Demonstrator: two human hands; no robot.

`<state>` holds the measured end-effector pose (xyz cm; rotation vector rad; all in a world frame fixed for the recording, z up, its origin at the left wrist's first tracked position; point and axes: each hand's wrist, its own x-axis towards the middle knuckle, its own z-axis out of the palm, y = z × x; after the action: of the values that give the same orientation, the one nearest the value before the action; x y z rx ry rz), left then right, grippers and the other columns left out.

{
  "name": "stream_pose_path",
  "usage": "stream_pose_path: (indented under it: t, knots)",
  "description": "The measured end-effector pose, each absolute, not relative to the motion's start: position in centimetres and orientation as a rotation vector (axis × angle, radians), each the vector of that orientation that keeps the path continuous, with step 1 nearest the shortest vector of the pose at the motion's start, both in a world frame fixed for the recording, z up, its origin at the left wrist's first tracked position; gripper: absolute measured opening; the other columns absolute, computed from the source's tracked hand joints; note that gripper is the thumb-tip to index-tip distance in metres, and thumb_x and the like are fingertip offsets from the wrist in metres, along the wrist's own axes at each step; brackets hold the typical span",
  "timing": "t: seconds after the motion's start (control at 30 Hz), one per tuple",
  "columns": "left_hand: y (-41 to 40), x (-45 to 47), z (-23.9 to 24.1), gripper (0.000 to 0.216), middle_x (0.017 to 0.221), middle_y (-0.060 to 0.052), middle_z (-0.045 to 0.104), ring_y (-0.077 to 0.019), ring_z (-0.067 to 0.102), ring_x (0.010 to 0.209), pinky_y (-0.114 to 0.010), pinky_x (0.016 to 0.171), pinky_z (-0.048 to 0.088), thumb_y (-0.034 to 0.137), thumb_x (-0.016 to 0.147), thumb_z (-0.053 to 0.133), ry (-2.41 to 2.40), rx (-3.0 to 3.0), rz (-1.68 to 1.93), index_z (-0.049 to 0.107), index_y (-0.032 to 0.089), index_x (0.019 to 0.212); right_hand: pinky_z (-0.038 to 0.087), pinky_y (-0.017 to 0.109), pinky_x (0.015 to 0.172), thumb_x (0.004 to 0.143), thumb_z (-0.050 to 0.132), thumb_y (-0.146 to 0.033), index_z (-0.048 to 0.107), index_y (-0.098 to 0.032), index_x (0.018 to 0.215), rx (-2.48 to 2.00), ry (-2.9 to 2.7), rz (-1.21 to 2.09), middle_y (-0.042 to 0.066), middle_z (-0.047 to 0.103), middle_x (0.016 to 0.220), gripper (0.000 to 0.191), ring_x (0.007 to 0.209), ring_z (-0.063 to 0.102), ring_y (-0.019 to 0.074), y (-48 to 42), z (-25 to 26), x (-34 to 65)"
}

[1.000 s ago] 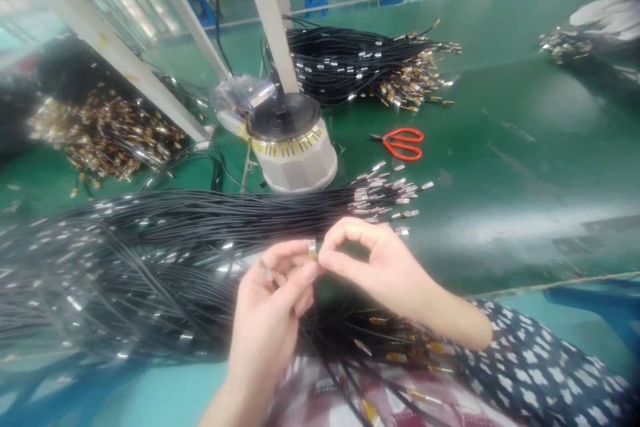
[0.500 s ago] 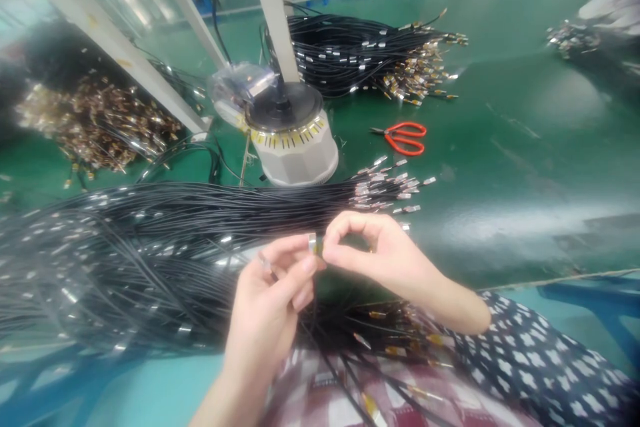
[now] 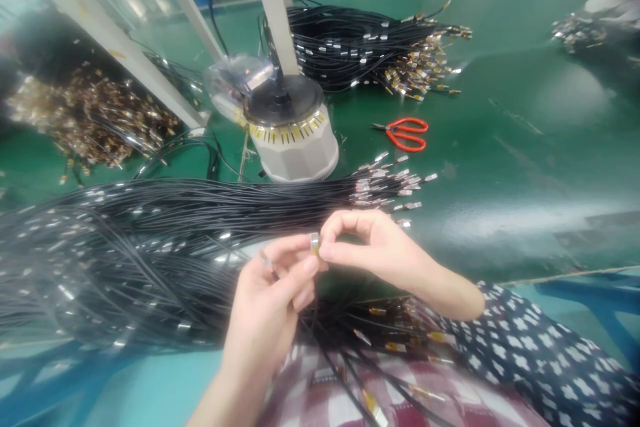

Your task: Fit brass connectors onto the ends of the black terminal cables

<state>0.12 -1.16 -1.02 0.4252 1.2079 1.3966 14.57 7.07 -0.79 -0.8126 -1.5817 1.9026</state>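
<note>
In the middle of the head view, my left hand [image 3: 273, 307] pinches a cable with a small metal connector [image 3: 315, 241] between thumb and fingers. Some yellow shows at the connector's lower end, probably tape. The fingertips of my right hand [image 3: 385, 253] are pinched together right against the connector; what lies between them is hidden. Behind my hands stretches a bundle of black cables [image 3: 240, 200] with bare metal plugs at its right end. More cables with yellow-wrapped ends [image 3: 396, 347] lie across my lap, below my hands.
A white round tape dispenser [image 3: 297, 153] with yellow strips around its rim stands beyond the bundle. Red-handled scissors [image 3: 407, 133] lie to its right. Another cable bundle [image 3: 345, 47] lies behind, a pile of connectors [image 3: 95, 120] at left. White frame posts [image 3: 273, 7] rise from the table.
My right fingertips have shifted slightly left, closer against the connector, and less yellow shows between them and it. The left hand keeps its hold. The view has shifted slightly.
</note>
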Motion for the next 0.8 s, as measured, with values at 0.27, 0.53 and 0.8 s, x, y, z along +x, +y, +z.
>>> stream_pose_path:
  t: [0.27, 0.53, 0.8]
  knots:
    - [-1.3, 0.1, -1.0, 0.019, 0.062, -0.002, 0.067, 0.0005, 0.039, 0.038, -0.013, 0.04, 0.028, 0.015, 0.065, 0.083, 1.214, 0.423, 1.39, 0.076, 0.017, 0.083, 0.047, 0.032, 0.075, 0.078, 0.069, -0.031, 0.061, -0.016, 0.071, -0.843, -1.596, 1.872, 0.001, 0.064, 0.07, 0.018, 0.071, 0.06, 0.0159, 7.2, -0.8, 14.4]
    - [-1.3, 0.3, -1.0, 0.017, 0.059, -0.001, 0.065, -0.0003, 0.038, 0.039, -0.014, 0.04, 0.026, 0.018, 0.067, 0.082, 1.253, 0.418, 1.408, 0.074, 0.017, 0.082, 0.047, 0.033, 0.077, 0.077, 0.066, -0.02, 0.061, -0.016, 0.071, -0.933, -1.594, 1.745, 0.001, 0.065, 0.069, 0.01, 0.073, 0.06, 0.0163, 6.4, -1.0, 14.0]
    - [-1.2, 0.3, -0.7, 0.015, 0.047, 0.005, 0.053, -0.0022, 0.035, 0.038, -0.017, 0.042, 0.026, 0.023, 0.075, 0.076, 1.272, 0.441, 1.377, 0.072, 0.015, 0.087, 0.048, 0.034, 0.078, 0.079, 0.069, -0.026, 0.061, -0.017, 0.072, -0.91, -1.575, 1.744, 0.001, 0.066, 0.068, 0.015, 0.072, 0.061, 0.0166, 6.3, -0.9, 14.1]
